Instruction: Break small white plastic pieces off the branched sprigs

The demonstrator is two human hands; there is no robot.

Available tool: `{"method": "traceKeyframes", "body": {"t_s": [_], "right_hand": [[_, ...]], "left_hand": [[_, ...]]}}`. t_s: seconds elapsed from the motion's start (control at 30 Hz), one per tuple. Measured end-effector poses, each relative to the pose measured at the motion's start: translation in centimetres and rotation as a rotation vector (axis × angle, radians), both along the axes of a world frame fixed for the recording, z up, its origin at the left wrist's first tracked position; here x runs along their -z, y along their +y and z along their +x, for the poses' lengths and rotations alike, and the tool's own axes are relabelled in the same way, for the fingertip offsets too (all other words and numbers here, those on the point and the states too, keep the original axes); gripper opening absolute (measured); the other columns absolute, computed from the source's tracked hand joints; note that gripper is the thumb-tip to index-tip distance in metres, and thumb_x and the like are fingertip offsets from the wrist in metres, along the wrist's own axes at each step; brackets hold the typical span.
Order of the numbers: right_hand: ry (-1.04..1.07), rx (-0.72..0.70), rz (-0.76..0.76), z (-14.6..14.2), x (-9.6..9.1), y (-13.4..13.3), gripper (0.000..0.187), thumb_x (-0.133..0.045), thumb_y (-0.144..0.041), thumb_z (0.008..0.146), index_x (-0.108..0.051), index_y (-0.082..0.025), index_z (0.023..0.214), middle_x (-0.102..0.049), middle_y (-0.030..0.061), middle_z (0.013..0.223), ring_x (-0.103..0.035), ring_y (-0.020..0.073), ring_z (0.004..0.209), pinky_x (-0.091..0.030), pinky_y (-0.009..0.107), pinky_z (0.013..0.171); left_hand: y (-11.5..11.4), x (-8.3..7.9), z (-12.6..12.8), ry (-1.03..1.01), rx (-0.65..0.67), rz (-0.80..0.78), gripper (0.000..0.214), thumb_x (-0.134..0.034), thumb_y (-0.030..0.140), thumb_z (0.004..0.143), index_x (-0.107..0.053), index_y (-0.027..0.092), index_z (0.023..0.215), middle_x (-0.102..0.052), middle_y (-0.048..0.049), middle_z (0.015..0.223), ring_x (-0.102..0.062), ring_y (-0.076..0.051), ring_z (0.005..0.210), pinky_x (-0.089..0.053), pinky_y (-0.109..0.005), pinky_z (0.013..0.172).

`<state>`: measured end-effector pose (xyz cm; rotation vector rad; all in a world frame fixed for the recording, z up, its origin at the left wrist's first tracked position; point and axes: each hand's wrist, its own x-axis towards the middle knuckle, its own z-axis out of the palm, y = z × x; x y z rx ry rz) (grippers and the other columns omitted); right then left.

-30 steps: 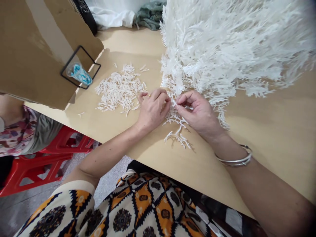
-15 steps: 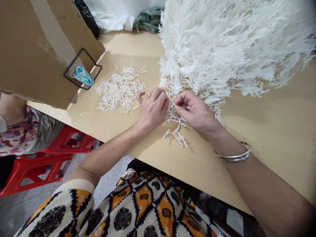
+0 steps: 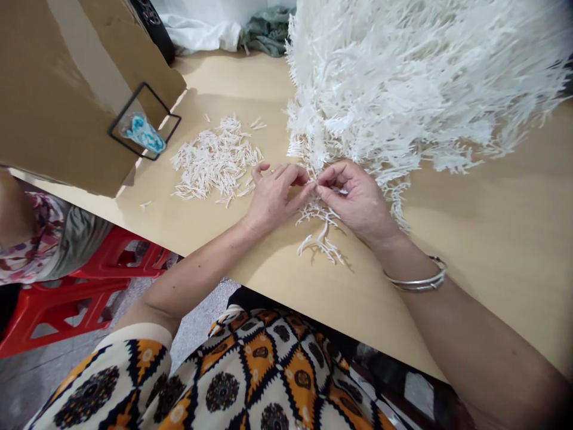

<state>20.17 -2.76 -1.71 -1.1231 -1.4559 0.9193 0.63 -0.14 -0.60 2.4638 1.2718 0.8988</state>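
My left hand [image 3: 280,194] and my right hand [image 3: 353,194] meet over the table, thumbs and forefingers pinched close together. White branching plastic sprigs [image 3: 320,212] show between and under them; the small bit at my fingertips is mostly hidden. Nearer the front edge lies one branched white sprig [image 3: 321,246], coming out from beneath the hands. Beyond them rises a big heap of white plastic sprigs [image 3: 394,89]. Left of my left hand is a low pile of short thin white pieces [image 3: 217,156].
A cardboard box [image 3: 80,89] stands at the left, with a black wire frame [image 3: 172,128] and a blue-and-white wrapped item [image 3: 145,134] by it. Cloths [image 3: 268,33] lie at the back. A person's arm [image 3: 15,212] and red stools [image 3: 76,304] are at the left.
My left hand's thumb and forefinger have come over to my right fingertips, and the two hands now touch or nearly touch. The view has shifted slightly.
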Motion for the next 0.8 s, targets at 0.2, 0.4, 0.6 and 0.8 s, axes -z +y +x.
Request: {"method": "traceKeyframes", "body": {"t_s": [0.2,0.4,0.6,0.8], "right_hand": [[-0.035,0.019,0.013,-0.2,-0.5,-0.2,0.014,-0.071,-0.019,0.091,-0.062,-0.027,0.099,-0.064,0.0010,0.093,-0.062,0.0188,0.088,-0.052,0.038,0.084],[-0.095,-0.066,0.011,-0.7,-0.6,-0.1,0.018,-0.062,-0.013,0.093,-0.057,-0.027,0.102,-0.055,-0.0005,0.092,-0.050,0.0170,0.082,-0.042,0.036,0.076],[-0.125,-0.153,0.058,-0.8,-1.5,-0.3,0.019,-0.056,-0.009,0.093,-0.053,-0.027,0.099,-0.046,-0.0011,0.088,-0.043,0.0167,0.079,-0.039,0.036,0.077],[-0.028,-0.086,-0.042,0.4,-1.4,-1.1,0.022,-0.063,-0.013,0.092,-0.058,-0.029,0.107,-0.050,0.0000,0.091,-0.047,0.0172,0.079,-0.041,0.035,0.071]], "left_hand": [[0.4,-0.6,-0.3,-0.014,0.047,-0.160,0.020,-0.059,0.041,0.114,-0.064,0.023,0.106,-0.077,0.0052,0.097,-0.069,-0.013,0.090,-0.029,-0.040,0.109],[-0.3,-0.5,0.4,0.123,-0.030,-0.067,0.019,-0.045,0.031,0.118,-0.061,0.023,0.112,-0.076,-0.0003,0.112,-0.067,-0.017,0.102,-0.030,-0.043,0.106],[-0.4,0.4,0.5,0.231,-0.142,0.060,0.025,-0.039,0.020,0.116,-0.062,0.024,0.108,-0.074,-0.0032,0.107,-0.067,-0.020,0.098,-0.030,-0.049,0.113],[1.3,0.6,-0.6,0.028,-0.303,-0.016,0.016,-0.046,0.025,0.114,-0.058,0.024,0.103,-0.073,-0.0028,0.103,-0.067,-0.020,0.100,-0.037,-0.043,0.104]]}}
